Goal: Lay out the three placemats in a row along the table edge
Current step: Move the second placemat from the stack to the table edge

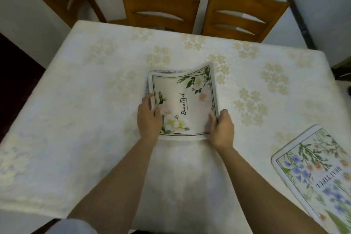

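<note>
The white-rose placemat (185, 100) is lifted mid-table, its far corner curling; the right hand (222, 129) pinches its right edge, the left hand (149, 119) grips its left; beneath, seemingly, a third mat (150, 74); the blue-flowered placemat (319, 173) already lies along the near edge, so two remain.
</note>
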A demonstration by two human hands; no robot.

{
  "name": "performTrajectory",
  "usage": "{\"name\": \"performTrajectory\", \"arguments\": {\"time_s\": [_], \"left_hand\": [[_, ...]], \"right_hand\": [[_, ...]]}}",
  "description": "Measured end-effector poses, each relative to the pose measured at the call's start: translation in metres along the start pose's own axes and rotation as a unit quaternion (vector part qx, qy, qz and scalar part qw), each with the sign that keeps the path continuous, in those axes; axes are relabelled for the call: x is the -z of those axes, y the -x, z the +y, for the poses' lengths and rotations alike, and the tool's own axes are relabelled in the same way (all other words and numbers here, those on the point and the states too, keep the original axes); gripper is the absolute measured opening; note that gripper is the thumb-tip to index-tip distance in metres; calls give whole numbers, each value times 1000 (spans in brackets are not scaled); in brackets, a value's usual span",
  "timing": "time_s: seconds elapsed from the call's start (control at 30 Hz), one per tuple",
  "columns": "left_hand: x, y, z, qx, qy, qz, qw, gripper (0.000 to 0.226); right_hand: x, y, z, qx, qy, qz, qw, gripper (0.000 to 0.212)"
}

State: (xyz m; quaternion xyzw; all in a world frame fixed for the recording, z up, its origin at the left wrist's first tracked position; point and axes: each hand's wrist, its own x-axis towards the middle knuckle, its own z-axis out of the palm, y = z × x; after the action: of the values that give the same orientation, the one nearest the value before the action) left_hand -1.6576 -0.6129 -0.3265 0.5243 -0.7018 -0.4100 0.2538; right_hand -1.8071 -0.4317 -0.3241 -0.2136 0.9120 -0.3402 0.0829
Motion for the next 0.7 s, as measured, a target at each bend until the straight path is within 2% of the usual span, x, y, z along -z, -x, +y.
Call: {"name": "performTrajectory", "arguments": {"time_s": [0.07,0.1,0.17,0.2,0.23,0.37,0.43,0.5,0.6,0.7], "left_hand": [[17,35,-2,90,132,-68,985,64],[24,54,-9,151,169,-106,968,65],[34,92,-30,246,170,-183,936,47],[38,109,-39,264,153,-206,930,38],[41,124,-47,262,135,-216,931,32],[48,156,-55,194,99,-197,956,36],[46,169,-51,164,95,-190,963,36],[45,184,-48,158,90,-155,971,35],[44,205,-42,164,100,-93,977,34],[40,222,-35,161,103,-90,977,33]], "right_hand": [[8,40,12,-80,-91,-28,992,17],[9,61,23,-136,-105,-36,984,12],[9,103,48,-230,-94,-33,968,28],[10,122,59,-249,-94,-27,963,31],[11,138,65,-251,-97,-23,963,32],[26,178,66,-192,-87,-12,978,30],[35,188,62,-198,-90,6,976,30],[46,197,59,-207,-95,25,973,31],[65,208,61,-167,-99,62,979,30],[79,216,73,-162,-105,82,978,30]]}}
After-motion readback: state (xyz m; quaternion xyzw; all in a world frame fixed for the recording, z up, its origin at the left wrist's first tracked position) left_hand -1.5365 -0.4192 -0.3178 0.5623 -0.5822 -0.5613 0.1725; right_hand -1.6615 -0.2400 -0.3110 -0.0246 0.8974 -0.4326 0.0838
